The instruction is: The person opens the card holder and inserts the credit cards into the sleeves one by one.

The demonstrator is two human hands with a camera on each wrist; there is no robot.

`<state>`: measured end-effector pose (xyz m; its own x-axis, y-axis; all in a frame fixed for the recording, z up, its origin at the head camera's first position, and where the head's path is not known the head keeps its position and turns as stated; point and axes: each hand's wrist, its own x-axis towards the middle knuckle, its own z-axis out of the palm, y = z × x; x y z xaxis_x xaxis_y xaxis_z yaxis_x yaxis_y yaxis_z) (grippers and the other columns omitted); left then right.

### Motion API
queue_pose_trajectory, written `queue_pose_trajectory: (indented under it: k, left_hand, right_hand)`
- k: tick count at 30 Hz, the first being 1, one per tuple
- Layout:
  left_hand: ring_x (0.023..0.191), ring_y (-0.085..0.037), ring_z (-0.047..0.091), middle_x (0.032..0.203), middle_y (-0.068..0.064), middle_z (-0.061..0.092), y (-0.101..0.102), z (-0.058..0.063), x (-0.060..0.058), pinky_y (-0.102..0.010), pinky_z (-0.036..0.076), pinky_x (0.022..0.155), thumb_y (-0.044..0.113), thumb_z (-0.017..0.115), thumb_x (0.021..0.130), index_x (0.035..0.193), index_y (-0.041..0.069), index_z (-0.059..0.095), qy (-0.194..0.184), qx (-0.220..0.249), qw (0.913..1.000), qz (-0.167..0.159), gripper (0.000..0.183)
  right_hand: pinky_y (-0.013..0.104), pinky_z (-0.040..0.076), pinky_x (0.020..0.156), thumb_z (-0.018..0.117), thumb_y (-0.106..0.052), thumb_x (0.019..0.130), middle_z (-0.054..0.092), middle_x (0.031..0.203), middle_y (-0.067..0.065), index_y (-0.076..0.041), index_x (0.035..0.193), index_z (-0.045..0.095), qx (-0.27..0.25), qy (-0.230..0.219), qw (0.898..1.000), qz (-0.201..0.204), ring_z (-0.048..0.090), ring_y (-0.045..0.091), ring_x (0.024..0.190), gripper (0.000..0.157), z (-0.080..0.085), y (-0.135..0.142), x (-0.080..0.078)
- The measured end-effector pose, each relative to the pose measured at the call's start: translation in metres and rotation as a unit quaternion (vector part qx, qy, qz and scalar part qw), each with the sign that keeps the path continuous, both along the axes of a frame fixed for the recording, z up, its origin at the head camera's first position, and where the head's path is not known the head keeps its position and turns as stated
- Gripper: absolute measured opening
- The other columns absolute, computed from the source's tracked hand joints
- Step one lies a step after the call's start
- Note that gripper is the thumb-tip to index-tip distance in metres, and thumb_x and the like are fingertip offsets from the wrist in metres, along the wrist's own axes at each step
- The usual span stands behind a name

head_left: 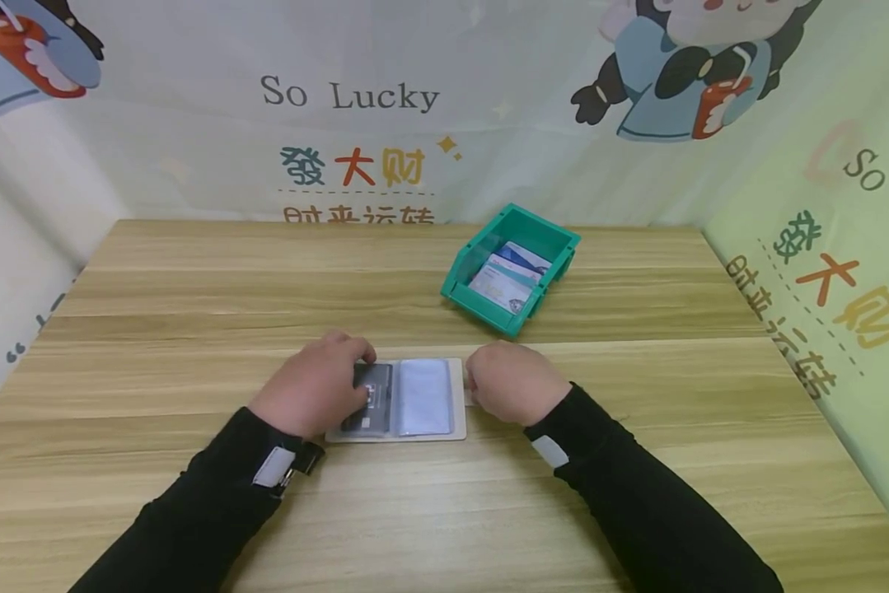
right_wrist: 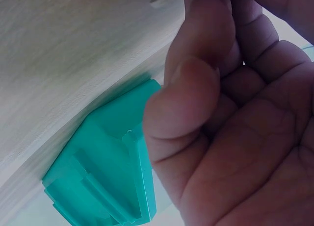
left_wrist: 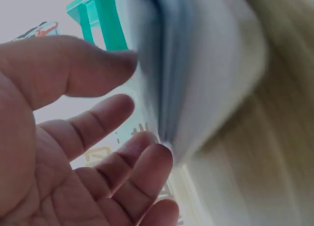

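Wood tabletop (head_left: 192, 305), roomy both sides, left grip (head_left: 314, 383) spread on card holder (head_left: 424, 397), right grip (head_left: 514, 383) pinching edge tab (head_left: 470, 399)

We look forward and down from the head; 2 wrist views, close on fingers (left_wrist: 147, 181), share the green bin (right_wrist: 110, 160).

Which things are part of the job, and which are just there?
Part of the job:
left hand, on the open card holder
right hand, at its edge
probably the green bin and its cards

Just there:
printed cloth
wooden table
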<state>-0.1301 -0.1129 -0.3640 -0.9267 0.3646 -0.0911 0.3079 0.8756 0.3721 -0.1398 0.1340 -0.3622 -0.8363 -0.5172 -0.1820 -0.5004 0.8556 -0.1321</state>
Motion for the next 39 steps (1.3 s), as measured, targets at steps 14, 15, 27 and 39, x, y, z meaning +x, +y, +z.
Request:
queue_pose_trajectory:
  k: [14, 15, 27, 39]
  left_hand:
    - [0.089, -0.024, 0.047, 0.114, -0.010, 0.056, 0.002, -0.001, 0.005, -0.040, 0.047, 0.073, 0.047, 0.080, 0.067, 0.121, 0.006, 0.059, -0.010, -0.026, 0.9994, -0.021, 0.071]
    - [0.089, -0.024, 0.047, 0.114, -0.010, 0.056, 0.003, -0.001, 0.005, -0.040, 0.047, 0.073, 0.047, 0.080, 0.067, 0.121, 0.006, 0.059, -0.009, -0.026, 0.9994, -0.021, 0.070]
    - [0.088, -0.024, 0.046, 0.113, -0.008, 0.057, 0.006, -0.005, 0.005, -0.039, 0.045, 0.073, 0.050, 0.078, 0.067, 0.122, 0.009, 0.058, 0.009, -0.028, 0.9991, -0.030, 0.072]
    - [0.088, -0.023, 0.046, 0.114, -0.006, 0.057, 0.005, -0.008, 0.004, -0.040, 0.046, 0.075, 0.052, 0.079, 0.066, 0.121, 0.010, 0.059, 0.020, -0.037, 0.9986, -0.031, 0.072]
  right_hand:
    - [0.037, 0.050, 0.078, 0.064, -0.016, 0.089, 0.066, 0.095, 0.009, -0.003, 0.098, 0.069, -0.091, 0.062, 0.992, -0.061, 0.056, 0.021, 0.086, 0.017, 0.035, 0.017, -0.034]
    - [0.039, 0.049, 0.081, 0.064, -0.016, 0.089, 0.065, 0.097, 0.011, -0.003, 0.099, 0.069, -0.090, 0.074, 0.991, -0.071, 0.055, 0.022, 0.090, 0.018, 0.038, 0.019, -0.041]
    - [0.047, 0.041, 0.082, 0.063, -0.025, 0.086, 0.063, 0.080, 0.005, -0.010, 0.080, 0.065, 0.052, 0.068, 0.987, -0.135, 0.053, 0.022, 0.073, 0.017, 0.037, 0.029, -0.100]
    - [0.042, 0.036, 0.077, 0.049, -0.018, 0.092, 0.062, 0.082, 0.006, -0.009, 0.083, 0.063, 0.092, 0.038, 0.983, -0.153, 0.050, 0.022, 0.076, 0.018, 0.021, 0.020, -0.112]
